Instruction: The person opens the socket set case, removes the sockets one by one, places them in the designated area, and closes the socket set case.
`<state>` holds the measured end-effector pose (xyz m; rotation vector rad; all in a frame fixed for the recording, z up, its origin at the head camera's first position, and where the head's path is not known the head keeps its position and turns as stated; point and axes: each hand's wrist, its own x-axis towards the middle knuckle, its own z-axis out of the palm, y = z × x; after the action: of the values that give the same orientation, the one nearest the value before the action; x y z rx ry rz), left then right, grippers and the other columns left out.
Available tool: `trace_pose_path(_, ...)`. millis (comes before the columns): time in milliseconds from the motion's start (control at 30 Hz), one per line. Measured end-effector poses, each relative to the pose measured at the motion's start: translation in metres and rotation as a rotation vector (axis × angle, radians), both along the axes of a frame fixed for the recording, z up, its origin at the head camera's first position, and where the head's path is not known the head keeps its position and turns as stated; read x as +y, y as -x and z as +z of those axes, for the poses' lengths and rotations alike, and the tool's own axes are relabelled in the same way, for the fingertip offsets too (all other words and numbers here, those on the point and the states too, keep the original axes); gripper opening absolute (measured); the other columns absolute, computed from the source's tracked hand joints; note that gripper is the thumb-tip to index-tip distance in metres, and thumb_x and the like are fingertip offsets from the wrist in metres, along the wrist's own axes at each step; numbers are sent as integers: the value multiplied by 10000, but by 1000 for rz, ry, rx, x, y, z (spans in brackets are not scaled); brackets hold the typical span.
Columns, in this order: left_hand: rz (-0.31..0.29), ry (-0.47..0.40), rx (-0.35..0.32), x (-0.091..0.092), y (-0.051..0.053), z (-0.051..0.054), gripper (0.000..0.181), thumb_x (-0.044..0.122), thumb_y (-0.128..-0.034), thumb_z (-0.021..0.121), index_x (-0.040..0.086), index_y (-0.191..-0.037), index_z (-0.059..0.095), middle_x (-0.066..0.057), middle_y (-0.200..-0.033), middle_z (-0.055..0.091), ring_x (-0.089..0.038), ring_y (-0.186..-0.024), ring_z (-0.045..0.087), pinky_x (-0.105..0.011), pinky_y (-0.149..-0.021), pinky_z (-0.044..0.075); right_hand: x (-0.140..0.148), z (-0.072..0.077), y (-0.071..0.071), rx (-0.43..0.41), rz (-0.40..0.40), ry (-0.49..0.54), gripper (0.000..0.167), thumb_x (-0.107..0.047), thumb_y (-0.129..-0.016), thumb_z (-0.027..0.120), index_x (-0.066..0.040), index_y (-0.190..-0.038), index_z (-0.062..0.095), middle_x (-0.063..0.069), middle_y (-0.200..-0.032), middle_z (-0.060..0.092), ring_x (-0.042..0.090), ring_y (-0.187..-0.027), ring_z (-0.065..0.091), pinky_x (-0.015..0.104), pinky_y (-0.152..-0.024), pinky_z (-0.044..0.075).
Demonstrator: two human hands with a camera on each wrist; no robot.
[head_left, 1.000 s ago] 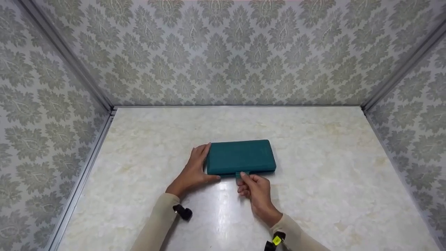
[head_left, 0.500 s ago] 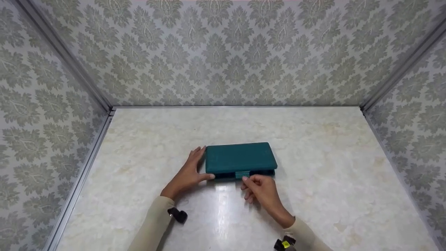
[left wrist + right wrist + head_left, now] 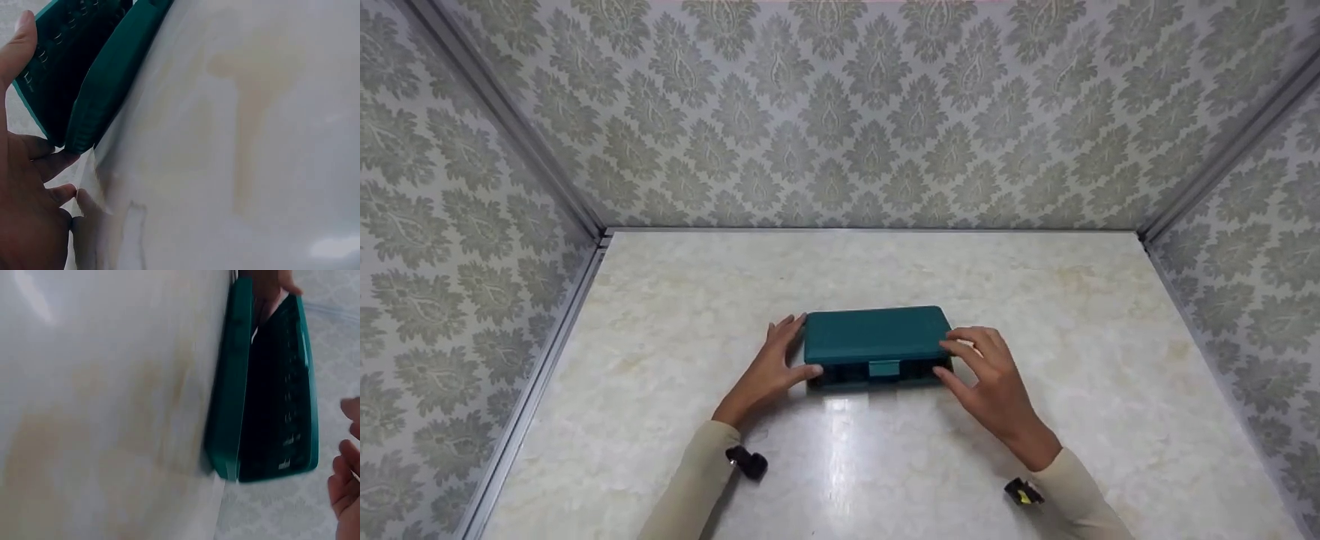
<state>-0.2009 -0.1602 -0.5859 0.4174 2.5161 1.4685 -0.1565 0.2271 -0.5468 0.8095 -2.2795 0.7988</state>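
A teal hard plastic case lies on the table, its lid partly raised along the front. The latch tab hangs from the lid's front edge. Rows of small marks line the lid's inside in the right wrist view; the dark interior hides any contents. My left hand holds the case's left end, thumb at the front corner by the lid edge and fingers toward the back, at the hinge side in the left wrist view. My right hand is at the right end, fingers loosely bent; the right wrist view shows them apart from the case.
The pale marbled table extends around the case on all sides. Patterned panels stand behind it and at both sides, joined by metal rails. A small black device sits at the left wrist.
The lid has risen from nearly closed, showing a dark gap at the front. My right hand has left the latch tab and moved right to the case's right end. The left hand stays at its end.
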Motion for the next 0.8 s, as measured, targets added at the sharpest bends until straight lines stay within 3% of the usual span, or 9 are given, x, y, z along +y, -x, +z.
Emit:
trace_pose_path(167,6,0,-6,-1,0,-1,1083,612,-956,788,147,-1771,248,-242,-1822,121,-529,-1658,-104,-804,-1270,73,11,-7,9,16,-75,-101,479,38,-814,954,-33,-1259,790,127,-1268,740,334,-1196,647,527,-990,542)
trace_pose_path(400,9,7,-23,1,-1,-1,1087,550,-956,825,128,-1770,241,-219,-1829,118,-487,-1671,-111,-774,-1289,62,12,-6,13,28,-98,-8,428,93,-814,931,-27,-1208,814,101,-1153,786,296,-1092,698,453,-957,559)
trace_pose_path(633,-46,132,98,4,-8,-4,1309,563,-850,928,60,-1772,147,-248,-1817,137,-458,-1688,9,-696,-1328,43,11,4,12,-8,-58,123,379,97,-830,909,-27,-1179,828,81,-1094,813,291,-1036,722,407,-948,529)
trace_pose_path(800,-93,219,190,6,-17,-5,1386,602,-800,947,56,-1772,124,-228,-1818,165,-427,-1692,80,-634,-1347,-10,13,13,15,-52,-55,171,334,61,-850,912,-47,-1157,837,58,-1062,801,246,-1017,728,230,-973,537)
